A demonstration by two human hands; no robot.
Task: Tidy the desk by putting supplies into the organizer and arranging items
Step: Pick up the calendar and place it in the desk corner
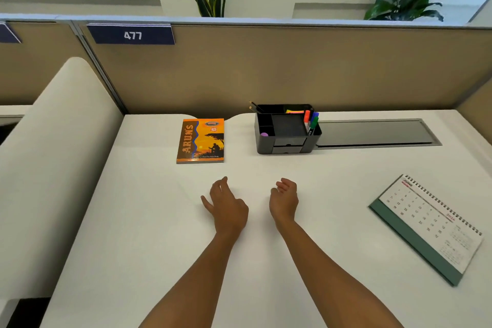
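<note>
Seen from the head camera, both bare hands lie on the white desk near its middle, side by side and apart. The left hand rests palm down with its fingers loosely spread, holding nothing. The right hand is turned partly on its edge, fingers relaxed and gently curled, also holding nothing.

Beyond the hands, at the back of the desk near the partition, stands the black organizer, its long axis running left to right along the desk's back edge. In its right compartment stand markers with orange, blue and green caps, upright and tilted slightly to the right. Pencils lean out of the rear left corner, pointing up and to the left. A small purple thing sits in the front left compartment, and bright sticky notes show at the back.

Left of the organizer lies an orange notebook, flat, its long axis running away from the person, with the title reading up along its spine side. At the right front a spiral desk calendar lies flat, its long axis slanting from back left to front right.
</note>
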